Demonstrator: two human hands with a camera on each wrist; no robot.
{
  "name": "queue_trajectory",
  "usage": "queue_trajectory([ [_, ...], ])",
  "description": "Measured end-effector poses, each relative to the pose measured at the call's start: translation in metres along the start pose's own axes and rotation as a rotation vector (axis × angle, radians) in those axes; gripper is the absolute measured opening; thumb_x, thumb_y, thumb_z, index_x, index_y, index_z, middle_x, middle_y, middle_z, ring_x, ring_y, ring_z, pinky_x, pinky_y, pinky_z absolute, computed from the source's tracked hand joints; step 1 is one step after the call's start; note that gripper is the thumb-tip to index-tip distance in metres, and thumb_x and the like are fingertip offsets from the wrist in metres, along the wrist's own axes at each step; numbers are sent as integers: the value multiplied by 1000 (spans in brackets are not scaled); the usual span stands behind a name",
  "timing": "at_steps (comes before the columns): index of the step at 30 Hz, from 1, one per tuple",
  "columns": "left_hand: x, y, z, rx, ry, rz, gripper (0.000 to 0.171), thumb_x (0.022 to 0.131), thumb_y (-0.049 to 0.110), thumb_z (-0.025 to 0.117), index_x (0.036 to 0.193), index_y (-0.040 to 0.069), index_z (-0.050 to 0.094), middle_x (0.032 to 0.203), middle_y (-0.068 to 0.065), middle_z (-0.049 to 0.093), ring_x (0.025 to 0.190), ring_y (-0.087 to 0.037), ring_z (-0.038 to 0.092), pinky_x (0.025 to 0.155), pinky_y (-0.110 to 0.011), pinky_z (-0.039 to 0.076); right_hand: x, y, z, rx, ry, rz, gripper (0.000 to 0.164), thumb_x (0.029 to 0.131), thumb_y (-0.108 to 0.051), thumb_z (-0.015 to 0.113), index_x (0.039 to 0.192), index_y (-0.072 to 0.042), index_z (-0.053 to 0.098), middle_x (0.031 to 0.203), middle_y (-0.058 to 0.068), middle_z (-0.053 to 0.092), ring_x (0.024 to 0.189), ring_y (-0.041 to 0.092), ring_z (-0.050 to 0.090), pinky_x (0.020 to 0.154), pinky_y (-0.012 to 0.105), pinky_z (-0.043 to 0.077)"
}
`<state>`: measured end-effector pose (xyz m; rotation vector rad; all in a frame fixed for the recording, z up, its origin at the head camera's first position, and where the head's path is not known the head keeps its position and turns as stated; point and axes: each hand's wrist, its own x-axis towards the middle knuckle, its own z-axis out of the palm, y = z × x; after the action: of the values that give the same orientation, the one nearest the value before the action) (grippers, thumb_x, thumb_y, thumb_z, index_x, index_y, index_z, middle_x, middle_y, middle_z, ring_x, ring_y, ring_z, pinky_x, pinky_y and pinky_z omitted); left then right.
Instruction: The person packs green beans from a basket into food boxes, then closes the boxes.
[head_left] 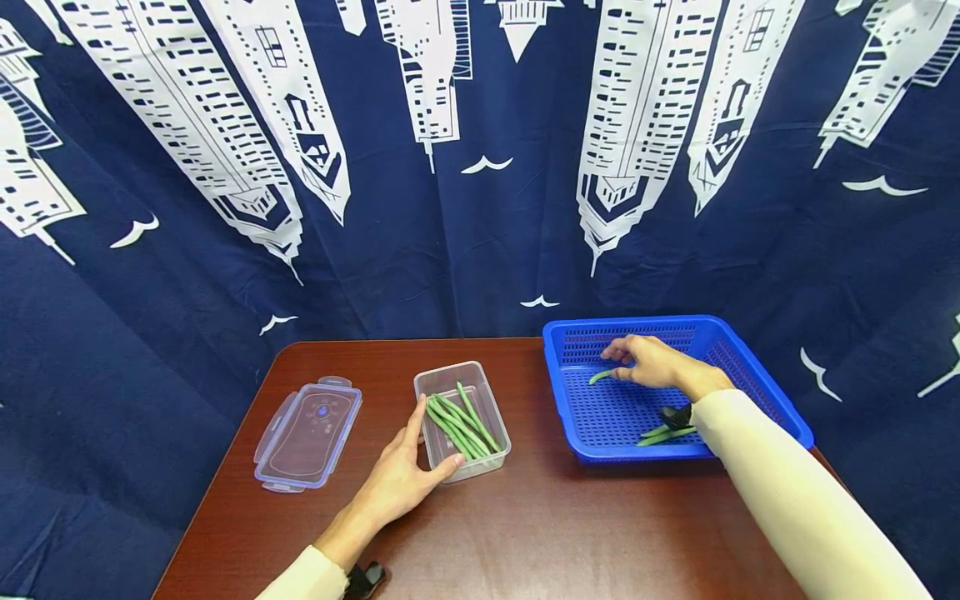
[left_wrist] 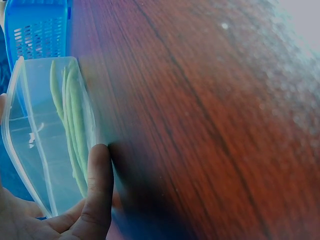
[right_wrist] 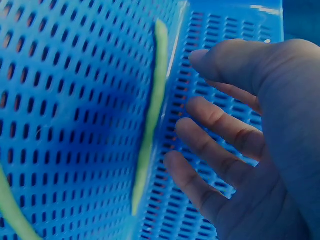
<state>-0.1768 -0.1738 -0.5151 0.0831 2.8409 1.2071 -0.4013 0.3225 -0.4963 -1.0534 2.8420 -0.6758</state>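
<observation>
A clear plastic container holds several green beans lying lengthwise. My left hand holds the container at its near left, with the thumb against the near side and the fingers along the left wall. In the left wrist view the thumb lies along the container's rim. My right hand is inside the blue basket, its fingers loosely bent and spread, with nothing between them. In the right wrist view, a single green bean lies on the basket floor just beyond the fingertips.
More green beans lie at the basket's front, partly hidden by the right wrist. A clear lid with side flaps lies flat on the brown table, left of the container. Behind the table hangs a navy printed curtain.
</observation>
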Motion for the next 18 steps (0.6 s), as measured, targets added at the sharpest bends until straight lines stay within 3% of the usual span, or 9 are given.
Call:
queue_trajectory([
  [7, 1, -1, 1, -1, 3, 7, 122, 99, 70, 86, 190, 26, 16, 176, -24, 55, 158, -46, 63, 124, -73, 51, 2, 44, 21, -17, -15, 49, 30, 97, -25, 92, 124, -13, 84, 111, 5, 85, 103, 19, 77, 92, 41, 60],
  [12, 1, -2, 1, 7, 4, 7, 122, 99, 70, 86, 190, 27, 16, 173, -23, 59, 156, -45, 64, 123, -72, 53, 6, 68, 37, -53, -62, 132, 29, 95, -22, 95, 122, -21, 86, 108, -5, 85, 103, 12, 77, 97, 47, 62],
  [18, 0, -2, 1, 4, 12, 23, 123, 99, 68, 87, 190, 25, 17, 170, -21, 61, 153, -43, 67, 123, -70, 53, 9, 80, 42, -80, -50, 127, 33, 90, -10, 92, 117, -29, 87, 101, -12, 82, 101, 12, 76, 97, 51, 63],
])
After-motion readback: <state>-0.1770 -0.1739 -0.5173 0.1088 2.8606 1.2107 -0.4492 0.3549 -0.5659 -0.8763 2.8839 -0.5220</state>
